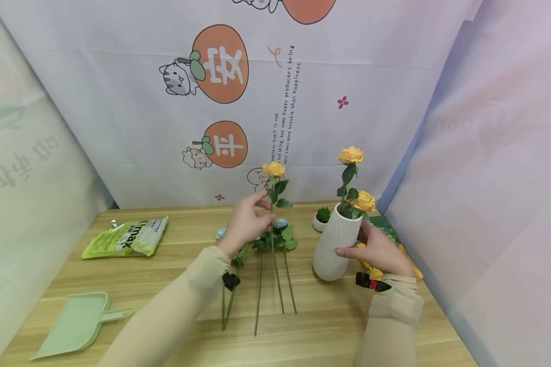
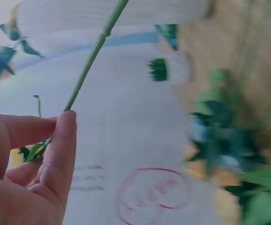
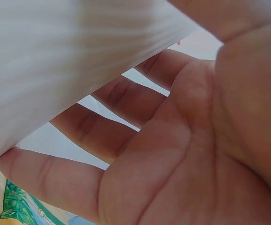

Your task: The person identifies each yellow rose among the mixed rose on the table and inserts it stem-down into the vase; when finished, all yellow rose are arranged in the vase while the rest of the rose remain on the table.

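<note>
From the head camera, the left hand (image 1: pixel 248 221) pinches the thin green stem of a yellow artificial rose (image 1: pixel 274 169) between thumb and fingers and holds it upright above the wooden table (image 1: pixel 165 306), its bloom level with the printed backdrop (image 1: pixel 220 66). Below that hand a loose bunch of artificial flowers with long green stems (image 1: pixel 275 265) lies flat on the wood, stems pointing towards the person. To the right stands a white ribbed ceramic vase (image 1: pixel 335 250) with two yellow roses (image 1: pixel 351 155) already in it, one tall and one low at the rim. The right hand (image 1: pixel 376 250) grips the vase's side, fingers wrapped over its right flank. A small white pot with a green succulent (image 1: pixel 322 218) sits just behind the vase. On the left of the table lie a green-and-white printed bag (image 1: pixel 126 238) and, nearer the front edge, a pale green plastic scoop (image 1: pixel 78 323).

From the left wrist camera, the left hand's thumb and fingers (image 2: pixel 55 154) close on the green stem (image 2: pixel 91 61), which runs up and to the right; the view beyond is blurred.

From the right wrist camera, the right hand's palm (image 3: pixel 182 154) faces the vase's ribbed white wall (image 3: pixel 69 61), with the spread fingers (image 3: pixel 102 126) curving round it and touching it.
</note>
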Demonstrator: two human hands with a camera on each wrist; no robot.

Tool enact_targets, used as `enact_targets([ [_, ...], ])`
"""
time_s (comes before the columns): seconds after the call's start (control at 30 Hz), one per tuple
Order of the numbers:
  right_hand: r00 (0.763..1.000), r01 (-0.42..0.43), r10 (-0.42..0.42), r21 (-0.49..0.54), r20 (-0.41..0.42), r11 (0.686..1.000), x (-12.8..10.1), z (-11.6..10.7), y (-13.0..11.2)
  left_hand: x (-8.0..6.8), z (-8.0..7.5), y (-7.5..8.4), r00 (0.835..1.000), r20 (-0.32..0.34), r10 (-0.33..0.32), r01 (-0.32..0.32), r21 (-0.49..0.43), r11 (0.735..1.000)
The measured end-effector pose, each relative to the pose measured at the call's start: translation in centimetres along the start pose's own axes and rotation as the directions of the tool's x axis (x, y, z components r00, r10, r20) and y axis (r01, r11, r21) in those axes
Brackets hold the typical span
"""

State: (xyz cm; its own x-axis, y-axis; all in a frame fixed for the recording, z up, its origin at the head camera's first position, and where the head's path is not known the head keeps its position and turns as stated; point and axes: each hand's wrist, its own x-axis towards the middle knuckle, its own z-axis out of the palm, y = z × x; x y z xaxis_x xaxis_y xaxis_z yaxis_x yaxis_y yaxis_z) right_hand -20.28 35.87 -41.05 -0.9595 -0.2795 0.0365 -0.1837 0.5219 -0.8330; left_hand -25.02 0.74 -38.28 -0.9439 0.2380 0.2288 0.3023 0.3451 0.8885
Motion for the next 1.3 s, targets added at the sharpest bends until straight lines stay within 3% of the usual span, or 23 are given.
enact_targets([
  [0.1,1.0,0.004,-0.004,0.001,-0.001,1.0,0.1,0.0,0.1,1.3,0.2,2.6,0.996,-0.037,0.085,-0.087,-0.049,0.995],
  [0.23,1.0,0.008,-0.008,0.005,-0.001,1.0,0.2,-0.1,0.4,2.8,0.7,5.9,0.978,-0.1,0.184,-0.195,-0.107,0.975],
  [0.5,1.0,0.015,-0.015,0.026,-0.003,1.0,0.1,0.0,0.6,5.3,2.3,11.1,0.917,-0.238,0.321,-0.36,-0.144,0.922],
  [0.67,1.0,0.012,-0.012,0.035,-0.001,0.999,0.1,0.1,0.8,6.3,3.2,13.3,0.882,-0.32,0.346,-0.405,-0.141,0.903],
  [0.87,1.0,0.014,-0.014,0.046,0.008,0.999,0.1,0.1,0.7,7.0,3.8,14.1,0.87,-0.349,0.347,-0.411,-0.128,0.902],
  [1.3,1.0,0.017,-0.018,0.033,0.007,0.999,0.2,0.0,0.2,7.8,4.5,13.4,0.84,-0.377,0.39,-0.449,-0.079,0.89],
])
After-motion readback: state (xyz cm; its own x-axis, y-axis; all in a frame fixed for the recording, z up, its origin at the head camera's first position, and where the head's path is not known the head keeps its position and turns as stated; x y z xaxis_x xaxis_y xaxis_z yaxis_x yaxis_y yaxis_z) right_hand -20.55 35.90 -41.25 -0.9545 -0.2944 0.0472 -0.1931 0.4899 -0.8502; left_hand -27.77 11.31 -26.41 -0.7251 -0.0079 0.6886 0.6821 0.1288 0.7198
